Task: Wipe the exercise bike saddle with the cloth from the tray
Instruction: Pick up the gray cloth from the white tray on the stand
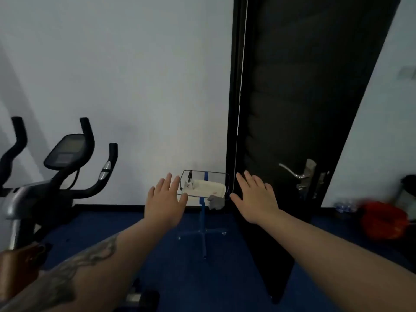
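Note:
A white tray [221,189] with a wire rim stands on a blue stand against the wall. A grey cloth [216,202] hangs over its front right edge. My left hand [164,199] is stretched out, flat and open, just left of the tray. My right hand [255,197] is open too, just right of it. Both hold nothing. The exercise bike [45,183] stands at the left, and its brown saddle [20,262] shows at the bottom left corner, partly behind my left forearm.
An open black door [292,131] with a metal handle stands right of the tray. An orange object [382,221] and some bottles lie on the blue floor at the far right. The stand has a cross-shaped base [203,235].

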A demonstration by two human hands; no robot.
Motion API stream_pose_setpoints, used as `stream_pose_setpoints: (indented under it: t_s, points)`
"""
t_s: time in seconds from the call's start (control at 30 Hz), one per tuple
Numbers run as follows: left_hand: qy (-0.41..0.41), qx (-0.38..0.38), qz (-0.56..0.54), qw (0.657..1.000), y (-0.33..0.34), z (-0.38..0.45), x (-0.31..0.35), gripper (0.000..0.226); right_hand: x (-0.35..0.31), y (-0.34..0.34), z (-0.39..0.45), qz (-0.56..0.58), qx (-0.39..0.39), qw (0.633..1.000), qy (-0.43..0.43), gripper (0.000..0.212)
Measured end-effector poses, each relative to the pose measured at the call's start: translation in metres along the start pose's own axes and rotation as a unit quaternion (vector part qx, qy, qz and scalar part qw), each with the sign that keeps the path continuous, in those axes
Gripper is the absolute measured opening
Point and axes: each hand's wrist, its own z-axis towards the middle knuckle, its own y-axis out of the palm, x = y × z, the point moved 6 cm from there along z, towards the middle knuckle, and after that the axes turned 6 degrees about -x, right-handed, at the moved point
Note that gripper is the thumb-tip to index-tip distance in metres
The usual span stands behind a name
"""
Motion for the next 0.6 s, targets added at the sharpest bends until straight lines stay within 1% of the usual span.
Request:
stream_pose_setpoints:
  t_s: [0.3,0.4,0.5,0.6]
  points:
    - [0.026,-0.057,0.002,0.998,0.074,0.132,-0.041,0.061,0.015,0.073,0.123,-0.003,-0.071,0.995,0.073,0.065]
    - [0.034,-0.085,-0.003,0.996,0.098,0.163,-0.044,0.061,0.022,0.096,0.151,0.003,-0.099,0.992,0.083,0.065]
    - [0.040,-0.099,-0.007,0.994,0.122,0.192,-0.046,0.061,0.032,0.115,0.186,0.006,-0.110,0.990,0.093,0.064]
    - [0.023,-0.118,-0.005,0.993,0.150,0.227,-0.052,0.061,0.044,0.139,0.224,0.013,-0.127,0.987,0.099,0.064]
